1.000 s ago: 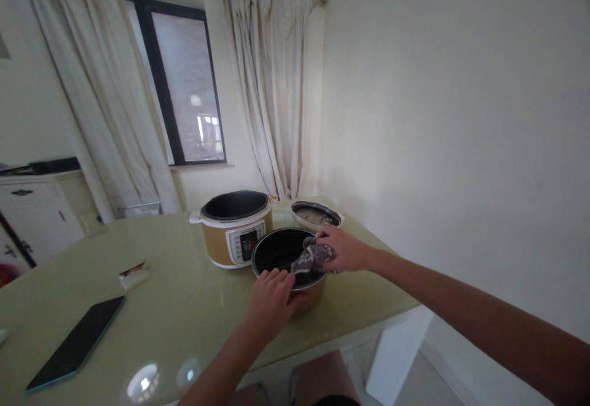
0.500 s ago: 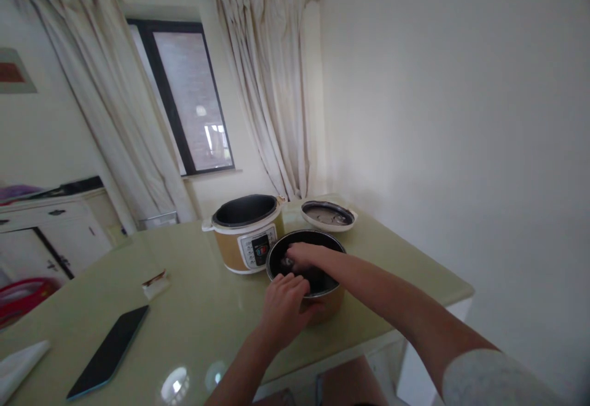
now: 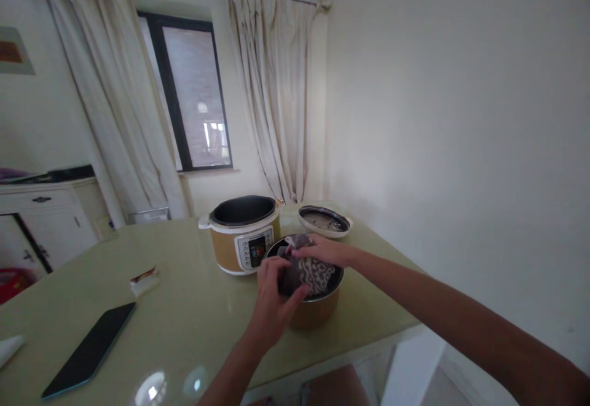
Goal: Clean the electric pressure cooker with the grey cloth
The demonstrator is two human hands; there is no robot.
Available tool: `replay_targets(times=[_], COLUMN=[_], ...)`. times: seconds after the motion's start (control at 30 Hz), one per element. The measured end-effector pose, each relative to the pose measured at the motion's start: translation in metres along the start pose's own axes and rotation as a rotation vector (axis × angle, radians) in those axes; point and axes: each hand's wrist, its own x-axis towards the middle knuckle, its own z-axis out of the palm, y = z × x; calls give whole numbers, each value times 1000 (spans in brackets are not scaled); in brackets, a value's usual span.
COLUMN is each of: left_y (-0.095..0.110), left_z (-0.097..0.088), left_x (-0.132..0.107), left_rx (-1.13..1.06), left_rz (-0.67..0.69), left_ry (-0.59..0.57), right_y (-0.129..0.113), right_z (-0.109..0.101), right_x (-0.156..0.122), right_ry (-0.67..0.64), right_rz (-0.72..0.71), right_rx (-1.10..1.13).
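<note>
A grey cloth (image 3: 316, 276) with a pale winding pattern is bunched up at the mouth of a round inner pot (image 3: 318, 314). The pot has a dark inside and a golden-brown outside, and stands on the table. My right hand (image 3: 325, 249) grips the cloth from above, on its far right side. On the near left, my left hand (image 3: 274, 295) curves its thumb and fingers around the cloth's edge, close to the pot's rim. Most of the pot's inside is hidden by the cloth and my hands.
A gold and white electric cooker (image 3: 224, 246) stands lidless behind the pot. Its round lid (image 3: 325, 220) lies upside down at the back right. On the left of the green tabletop (image 3: 198, 320) lie a dark tablet (image 3: 90, 347) and a small white packet (image 3: 144, 282).
My right hand has come up from inside the pot, bringing the patterned cloth into view at its mouth. My left hand has moved from the near rim onto the cloth.
</note>
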Motion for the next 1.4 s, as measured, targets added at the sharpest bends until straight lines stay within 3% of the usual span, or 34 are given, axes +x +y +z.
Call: replay_targets(times=[0.07, 0.13, 0.2, 0.27, 0.4, 0.5, 0.57, 0.7, 0.83, 1.03, 1.13, 1.27, 1.4], left_y=[2, 7, 10, 6, -29, -60, -75, -80, -75, -92, -101, -95, -68], left_z=[-1, -4, -14, -29, -69, -84, -77, -38, -11, -9, -9, -8, -4], left_x=[10, 22, 32, 37, 23, -7, -29, -58, -50, -18, -11, -16, -39], left_rx=[-79, -166, -259, -316, -380, -263, -238, -453, -523, -508, -434, -311, -241], left_rz=[-77, -120, -161, -242, -515, -684, -797, -1006, -1006, -759, -699, -629, -567], left_ry=[174, 245, 265, 314, 499, 630, 587, 377, 324, 325, 300, 260, 274], right_y=[-16, -31, -42, -45, -35, -21, -13, -3, 3, 10, 14, 19, 14], right_z=[10, 25, 38, 45, 53, 76, 99, 131, 124, 83, 66, 53, 61], right_x=[1, 8, 17, 22, 2, -23, -32, -32, -34, -58, -68, -74, -71], right_ry=[128, 176, 143, 133, 274, 249, 173, 180, 147, -10, -63, -44, -24], right_rz=[-19, -24, -11, 9, -73, -46, 41, 107, 43, -30, -90, -149, -169], right_rx=[268, 452, 522, 454, -163, -681, -904, -1149, -1239, -1321, -1313, -1279, -1247])
